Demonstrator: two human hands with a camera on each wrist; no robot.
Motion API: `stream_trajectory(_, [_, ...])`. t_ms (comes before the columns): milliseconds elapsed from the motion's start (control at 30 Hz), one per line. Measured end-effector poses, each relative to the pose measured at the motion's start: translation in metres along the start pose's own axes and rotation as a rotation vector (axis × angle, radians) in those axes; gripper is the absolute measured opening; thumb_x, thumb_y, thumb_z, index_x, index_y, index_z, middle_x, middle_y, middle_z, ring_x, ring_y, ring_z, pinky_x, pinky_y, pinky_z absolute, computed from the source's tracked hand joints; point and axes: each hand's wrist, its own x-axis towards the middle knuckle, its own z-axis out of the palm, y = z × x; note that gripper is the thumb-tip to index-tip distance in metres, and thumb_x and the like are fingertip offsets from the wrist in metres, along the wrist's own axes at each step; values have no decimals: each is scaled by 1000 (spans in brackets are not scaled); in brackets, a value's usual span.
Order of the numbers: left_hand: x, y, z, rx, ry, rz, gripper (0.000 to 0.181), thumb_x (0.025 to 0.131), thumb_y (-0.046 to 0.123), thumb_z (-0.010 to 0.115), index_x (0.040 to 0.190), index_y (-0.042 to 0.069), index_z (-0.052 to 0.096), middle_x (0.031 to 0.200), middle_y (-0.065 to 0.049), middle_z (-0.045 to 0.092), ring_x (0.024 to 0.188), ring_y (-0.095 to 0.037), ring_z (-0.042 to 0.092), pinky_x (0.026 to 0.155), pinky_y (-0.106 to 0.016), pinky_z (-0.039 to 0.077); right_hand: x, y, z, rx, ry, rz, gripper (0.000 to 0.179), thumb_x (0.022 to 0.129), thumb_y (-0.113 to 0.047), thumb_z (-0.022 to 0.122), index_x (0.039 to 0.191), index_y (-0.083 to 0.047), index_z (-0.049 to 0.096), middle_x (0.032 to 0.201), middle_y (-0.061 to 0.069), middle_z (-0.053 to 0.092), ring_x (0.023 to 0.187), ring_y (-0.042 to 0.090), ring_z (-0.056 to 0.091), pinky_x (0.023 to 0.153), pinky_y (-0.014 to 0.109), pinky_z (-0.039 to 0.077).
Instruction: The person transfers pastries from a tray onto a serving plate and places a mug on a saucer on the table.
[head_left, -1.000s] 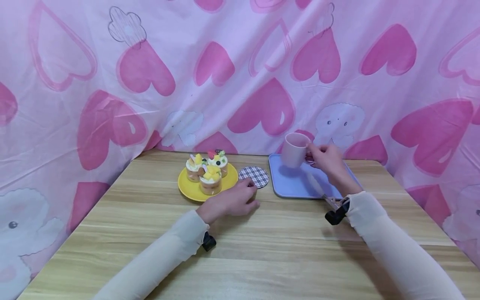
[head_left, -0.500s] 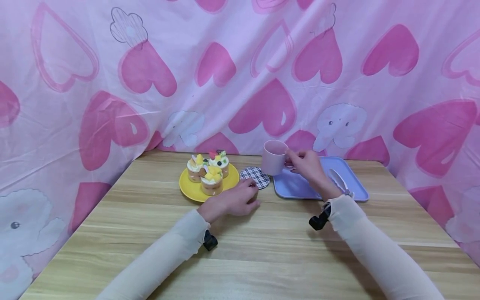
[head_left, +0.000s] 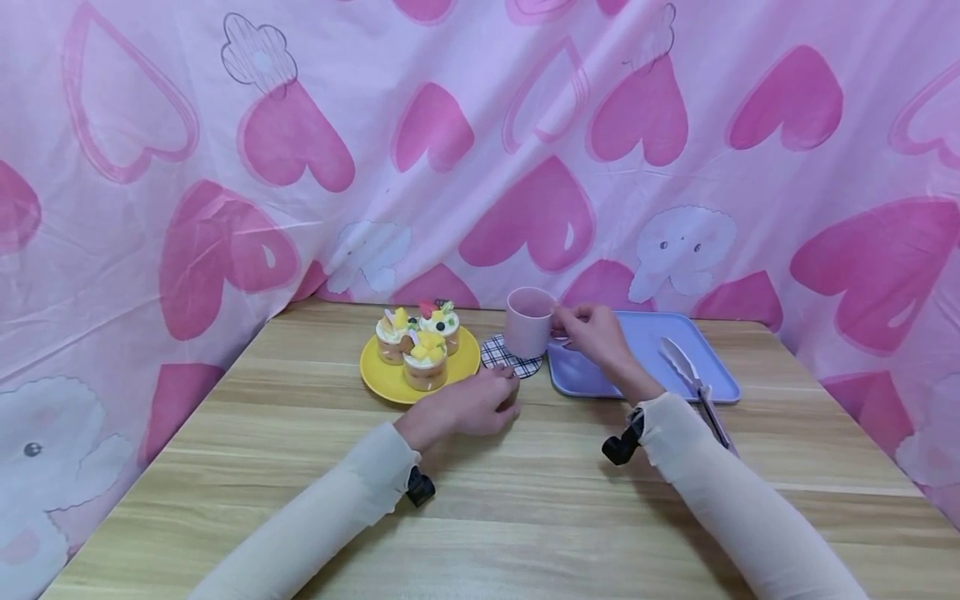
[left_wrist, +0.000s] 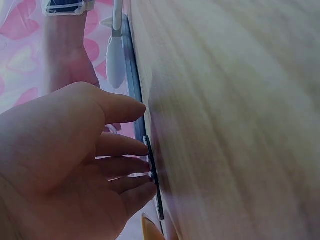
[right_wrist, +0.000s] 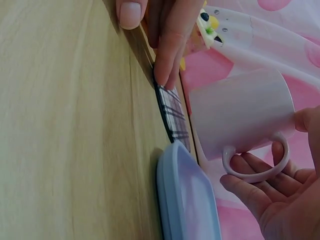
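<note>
My right hand [head_left: 598, 340] holds a pale pink mug [head_left: 527, 323] by its handle [right_wrist: 260, 175], thumb near the rim. The mug is upright over a round plaid coaster [head_left: 498, 357]; in the right wrist view a gap shows between its base and the coaster. With its fingertips at the coaster's near edge, my left hand [head_left: 480, 402] rests low over the table, fingers loosely bent and gripping nothing. In the left wrist view those fingers [left_wrist: 125, 165] touch the coaster's dark edge [left_wrist: 156, 185].
Left of the coaster is a yellow plate [head_left: 382, 385] bearing several fruit-topped dessert cups [head_left: 425, 367]. A blue tray [head_left: 585, 379] lies to the right, with tongs [head_left: 701, 387] leaning across its near right rim. A pink heart-patterned cloth [head_left: 480, 167] hangs behind the wooden table [head_left: 525, 517].
My right hand has carried the mug leftward from above the blue tray and lowered it over the coaster. The tongs have come into fuller view. My left hand has stayed at the coaster.
</note>
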Motion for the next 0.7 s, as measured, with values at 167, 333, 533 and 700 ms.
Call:
stream_trajectory(167, [-1, 4, -1, 10, -21, -39, 41, 111, 33, 59, 141, 6, 65, 149, -14, 64, 147, -31, 56, 118, -42, 54, 3, 1, 7, 0, -6, -3, 49, 106, -42, 63, 120, 3, 75, 120, 24, 79, 112, 38, 78, 88, 39, 68])
stream_trajectory(333, [-3, 7, -1, 25, -6, -80, 38, 109, 34, 63, 137, 9, 68, 137, -9, 70, 129, -27, 66, 104, -37, 61, 5, 2, 11, 12, -15, 1, 49, 106, -44, 63, 122, 1, 76, 119, 22, 80, 110, 36, 78, 89, 40, 68])
stream_trajectory(533, [-3, 10, -3, -38, 34, -102, 18, 106, 30, 69, 112, 13, 71, 89, 4, 65, 80, -13, 62, 68, -24, 56, 7, 5, 16, 20, -12, 1, 46, 105, -41, 63, 120, 0, 78, 115, 21, 81, 108, 38, 78, 91, 44, 67])
stream_trajectory(700, [-2, 11, -2, -91, 33, -109, 14, 106, 27, 70, 109, 14, 73, 85, 5, 66, 75, -12, 63, 66, -24, 57, 8, 6, 19, 31, -19, 5, 41, 104, -36, 63, 121, -2, 78, 115, 20, 80, 107, 38, 78, 93, 48, 67])
